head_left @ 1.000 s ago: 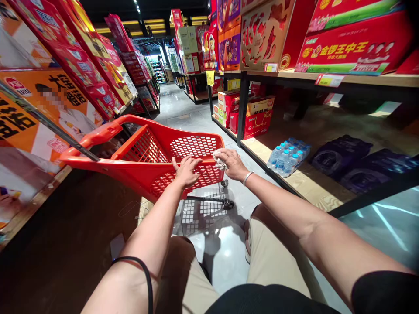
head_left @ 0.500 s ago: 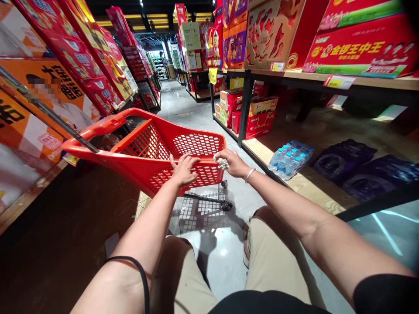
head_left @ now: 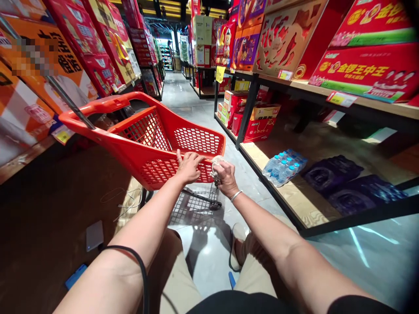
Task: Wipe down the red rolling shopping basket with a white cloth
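Note:
A red plastic shopping cart (head_left: 131,146) with lattice sides stands in front of me, its handle toward the left. My left hand (head_left: 189,167) rests on the near side's upper rim, palm down and fingers stretched out. Farther along, at the cart's front corner, my right hand (head_left: 228,179) is closed around a crumpled whitish cloth (head_left: 216,164). The cloth is pressed against the rim there, and part of it is hidden by my fingers.
At right, a shelf holds red gift boxes (head_left: 356,72); below are shrink-wrapped water bottles (head_left: 284,167) and dark purple packs (head_left: 332,174). Orange boxes (head_left: 62,50) line the left. A thin cable (head_left: 126,205) and flat grey object (head_left: 94,236) lie low at left. The aisle (head_left: 181,85) runs ahead.
My right hand has turned and curled more tightly over the cloth, staying at the cart's front corner. My left hand remains on the rim. The view has shifted slightly.

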